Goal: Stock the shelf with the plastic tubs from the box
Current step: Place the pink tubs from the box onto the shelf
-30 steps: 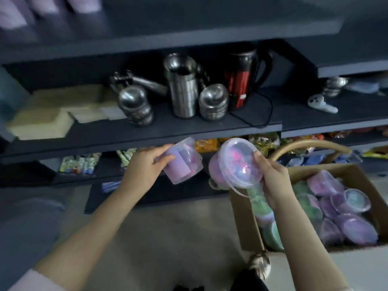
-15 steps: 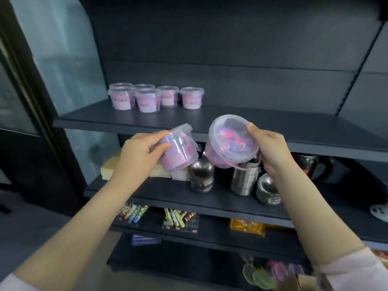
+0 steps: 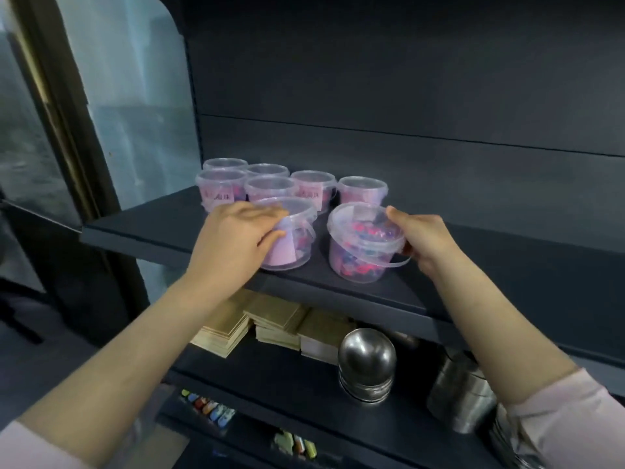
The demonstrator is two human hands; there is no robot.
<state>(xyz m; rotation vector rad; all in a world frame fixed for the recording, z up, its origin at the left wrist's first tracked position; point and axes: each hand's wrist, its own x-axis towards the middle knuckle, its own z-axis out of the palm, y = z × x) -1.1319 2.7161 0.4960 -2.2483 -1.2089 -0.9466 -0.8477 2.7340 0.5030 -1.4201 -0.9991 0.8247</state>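
Left tub and right tub: brought out of mid-air, set upright side by side on dark shelf, just in front of six stocked tubs. Still gripped: left hand fingers curled round one, right hand fingers clamped on other's rim.

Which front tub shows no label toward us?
The right tub, in the right hand: only coloured bits show through its wall. The left tub, in the left hand, shows a pale purple label.
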